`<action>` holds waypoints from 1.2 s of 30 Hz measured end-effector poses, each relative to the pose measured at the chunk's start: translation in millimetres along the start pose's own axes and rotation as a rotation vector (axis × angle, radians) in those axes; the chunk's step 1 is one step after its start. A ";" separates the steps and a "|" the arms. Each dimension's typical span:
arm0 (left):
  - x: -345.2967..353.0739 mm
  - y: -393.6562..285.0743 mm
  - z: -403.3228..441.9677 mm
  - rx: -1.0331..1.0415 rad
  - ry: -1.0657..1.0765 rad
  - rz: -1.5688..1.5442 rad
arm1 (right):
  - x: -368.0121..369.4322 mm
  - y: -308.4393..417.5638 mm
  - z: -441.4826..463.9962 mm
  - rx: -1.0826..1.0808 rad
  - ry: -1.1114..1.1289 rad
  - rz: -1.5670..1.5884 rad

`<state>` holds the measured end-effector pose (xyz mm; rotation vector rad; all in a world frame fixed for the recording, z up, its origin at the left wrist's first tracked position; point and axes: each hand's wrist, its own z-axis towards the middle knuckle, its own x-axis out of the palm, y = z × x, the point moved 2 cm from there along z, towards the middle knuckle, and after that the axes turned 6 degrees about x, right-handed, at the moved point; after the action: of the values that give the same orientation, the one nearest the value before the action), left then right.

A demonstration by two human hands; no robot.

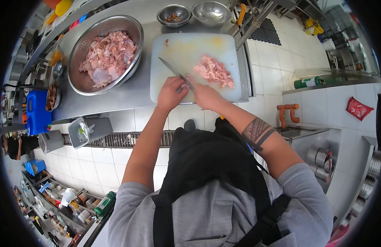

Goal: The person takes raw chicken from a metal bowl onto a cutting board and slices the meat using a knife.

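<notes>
Cutting at the board's near edge. Right hand [207, 98] is closed round the handle of the knife [170, 67], whose blade slants across the board to a tip pointing away and to the left. Left hand [171, 93] has its fingers bent in close to the blade's handle end; whether they pinch a piece of meat cannot be told, the hand itself hiding it. A small bit of pink meat [189, 78] lies just beside the blade. The cut meat [214, 71] sits in a loose heap on the right half of the white cutting board [174, 47]; the larger lot of meat [110, 57] is in the big perforated bowl [75, 68], left of the board. Notes on method, by judgement: left fingertips are best curled back, knuckles guiding the flat of the blade, since raw meat probably slips. Long draws should part it more cleanly than pressing. Working nearer the board's middle would give the piece firmer support than this edge. Heap is best held clear of the blade, so finished pieces stay apart.
</notes>
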<state>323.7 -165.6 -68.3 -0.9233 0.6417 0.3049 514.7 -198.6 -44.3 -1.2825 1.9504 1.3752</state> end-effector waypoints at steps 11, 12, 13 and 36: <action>-5.9 2.1 -3.7 -0.109 -0.004 -0.030 | -59.8 -56.4 -155.5 0.193 0.198 -0.167; -9.3 0.0 -5.8 -0.110 -0.047 -0.061 | -61.7 -55.4 -154.7 0.193 0.192 -0.165; -11.1 -1.8 -7.3 -0.111 -0.090 -0.093 | -63.5 -54.4 -154.1 0.173 0.146 -0.141; -1.4 3.4 -7.5 -0.013 -0.088 0.049 | -12.3 -1.1 -70.2 0.064 0.031 -0.002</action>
<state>318.0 -169.8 -72.9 -0.9023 0.5822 0.3915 532.5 -256.2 -6.3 -1.2834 1.9968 1.2878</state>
